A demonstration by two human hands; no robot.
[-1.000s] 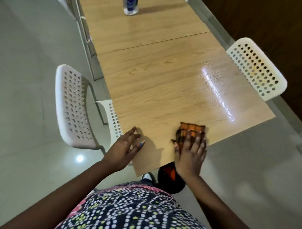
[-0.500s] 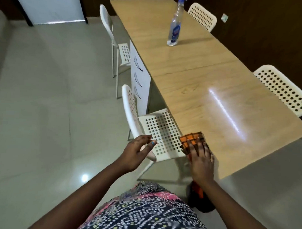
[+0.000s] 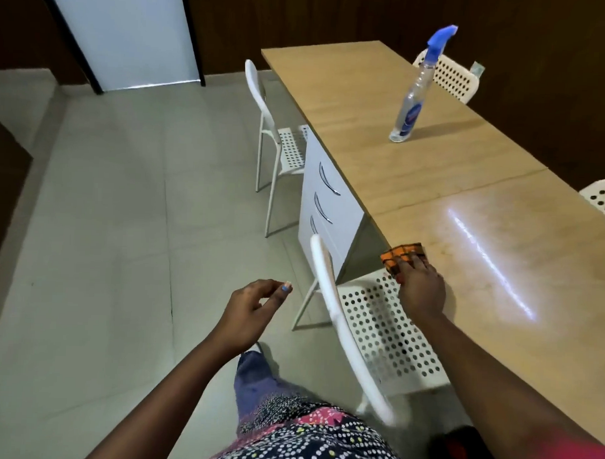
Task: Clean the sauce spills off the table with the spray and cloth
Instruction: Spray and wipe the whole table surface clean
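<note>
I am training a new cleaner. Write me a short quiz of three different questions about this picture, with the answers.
1. True or false: the right hand presses the orange cloth on the table.
2. Where is the spray bottle?
A. In the left hand
B. Upright on the table, far from both hands
C. On a chair
3. Fill in: the left hand hangs over the ____ and holds nothing.

Key
1. True; its fingers lie flat on the cloth near the table's edge.
2. B
3. floor
</note>
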